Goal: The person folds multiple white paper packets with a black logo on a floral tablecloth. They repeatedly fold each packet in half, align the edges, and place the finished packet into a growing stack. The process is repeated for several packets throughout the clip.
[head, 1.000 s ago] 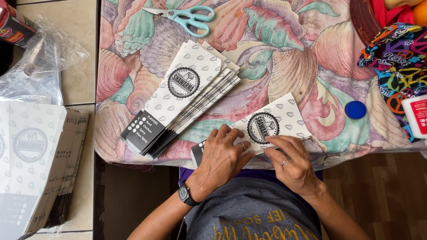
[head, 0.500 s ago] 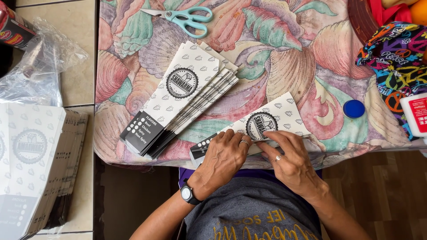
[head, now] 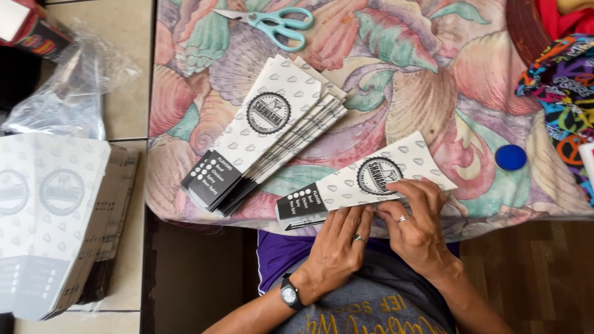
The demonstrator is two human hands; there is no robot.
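A flat white paper carton sleeve (head: pixel 365 180) with a round black emblem and a black end lies at the near table edge. My left hand (head: pixel 337 247), with a wristwatch and a ring, presses its fingertips against the sleeve's lower edge. My right hand (head: pixel 417 222), also ringed, pinches the sleeve's lower right edge with its fingers curled over it. A fanned stack of the same folded sleeves (head: pixel 266 133) rests on the floral tablecloth (head: pixel 427 80) to the upper left of my hands.
Teal scissors (head: pixel 275 23) lie at the table's far side. A blue bottle cap (head: pixel 511 157) sits right of the sleeve, colourful fabric (head: pixel 566 86) beyond it. On the tiled floor at left stand a big pile of unfolded sleeves (head: pixel 55 229) and a clear plastic bag (head: pixel 68 93).
The sleeve has slid out from under my hands, showing more of its black end. Both hands have shifted back to its lower edge.
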